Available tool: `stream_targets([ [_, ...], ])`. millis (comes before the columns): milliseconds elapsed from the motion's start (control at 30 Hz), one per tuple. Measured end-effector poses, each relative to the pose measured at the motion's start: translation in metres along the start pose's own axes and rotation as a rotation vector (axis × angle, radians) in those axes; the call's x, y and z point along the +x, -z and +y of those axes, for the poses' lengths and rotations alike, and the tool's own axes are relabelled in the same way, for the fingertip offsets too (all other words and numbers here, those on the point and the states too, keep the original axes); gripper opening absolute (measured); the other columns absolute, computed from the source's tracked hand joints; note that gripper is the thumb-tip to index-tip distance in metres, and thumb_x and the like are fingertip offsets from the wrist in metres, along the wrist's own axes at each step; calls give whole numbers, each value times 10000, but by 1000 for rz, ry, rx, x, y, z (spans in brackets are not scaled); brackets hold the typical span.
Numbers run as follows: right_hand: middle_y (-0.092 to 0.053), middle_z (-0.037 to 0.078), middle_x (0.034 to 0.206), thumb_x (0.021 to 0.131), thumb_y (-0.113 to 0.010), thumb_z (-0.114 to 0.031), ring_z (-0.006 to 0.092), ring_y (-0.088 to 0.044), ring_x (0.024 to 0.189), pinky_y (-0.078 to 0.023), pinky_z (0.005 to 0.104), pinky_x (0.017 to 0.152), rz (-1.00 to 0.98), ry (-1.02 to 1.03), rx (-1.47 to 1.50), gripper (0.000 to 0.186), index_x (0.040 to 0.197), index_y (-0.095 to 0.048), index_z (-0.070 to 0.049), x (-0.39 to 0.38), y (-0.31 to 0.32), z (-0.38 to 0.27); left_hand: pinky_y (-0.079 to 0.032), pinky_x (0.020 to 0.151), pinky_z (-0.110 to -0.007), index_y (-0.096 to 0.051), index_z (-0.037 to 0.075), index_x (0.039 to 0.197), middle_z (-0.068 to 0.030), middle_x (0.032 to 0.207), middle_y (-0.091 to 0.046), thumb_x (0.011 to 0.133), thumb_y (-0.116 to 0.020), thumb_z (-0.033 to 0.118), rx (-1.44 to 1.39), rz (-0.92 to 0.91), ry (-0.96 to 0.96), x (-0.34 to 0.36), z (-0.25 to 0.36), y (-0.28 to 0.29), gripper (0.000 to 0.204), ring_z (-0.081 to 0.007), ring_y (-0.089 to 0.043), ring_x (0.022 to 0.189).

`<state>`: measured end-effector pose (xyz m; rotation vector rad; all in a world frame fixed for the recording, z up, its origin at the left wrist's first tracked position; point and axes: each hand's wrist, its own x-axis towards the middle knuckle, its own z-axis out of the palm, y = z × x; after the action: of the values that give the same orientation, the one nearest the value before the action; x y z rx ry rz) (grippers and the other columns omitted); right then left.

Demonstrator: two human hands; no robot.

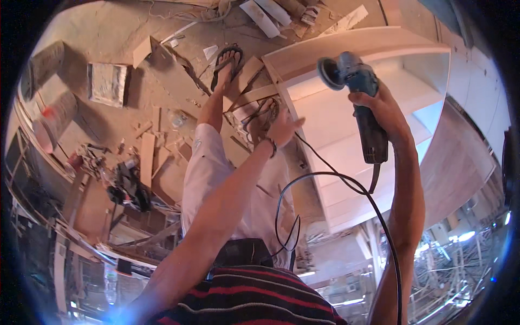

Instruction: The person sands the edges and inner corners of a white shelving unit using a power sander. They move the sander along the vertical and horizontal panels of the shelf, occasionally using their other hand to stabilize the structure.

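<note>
My right hand (387, 111) is wrapped round the body of a blue and black angle grinder (364, 100). Its round disc points up and to the left, apart from the pale cabinet carcass (330, 127) below it. A black power cord (325, 161) drops from the grinder's tail and bends toward my left hand (284, 129). That hand is in front of my body, left of the cabinet, with its thumb standing out and its fingers curled, partly hidden. The cord meets it just under the thumb, so it appears held there.
Boards (147, 160) and scraps litter the floor on the left. A square, stained tray (108, 84), a bucket (54, 122) and a dark heap (130, 187) lie among them. My sandalled foot (227, 62) stands near the cabinet. Another black cable (387, 233) loops before me.
</note>
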<state>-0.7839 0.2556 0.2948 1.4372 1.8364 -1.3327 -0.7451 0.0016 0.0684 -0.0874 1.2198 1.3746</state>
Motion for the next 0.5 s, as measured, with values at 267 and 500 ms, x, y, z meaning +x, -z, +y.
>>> stream_targets([
  [267, -636, 58, 870, 822, -784, -275, 144, -636, 736, -537, 301, 670, -427, 7, -425, 449, 1160, -642, -17, 80, -72, -74, -427, 1152, -443, -486, -14, 1482, -256, 1435, -580, 903, -778, 296, 278, 221, -59, -31, -26, 16, 719, -379, -573, 1321],
  [500, -655, 90, 858, 794, -796, -346, 162, -644, 719, -527, 307, 660, -294, -152, -823, 474, 1076, -639, 2, 117, -83, -104, -543, 992, -439, -656, 113, 1348, -191, 1253, -668, 873, -776, 143, 334, 535, -396, 53, 46, 68, 490, -375, -649, 1161],
])
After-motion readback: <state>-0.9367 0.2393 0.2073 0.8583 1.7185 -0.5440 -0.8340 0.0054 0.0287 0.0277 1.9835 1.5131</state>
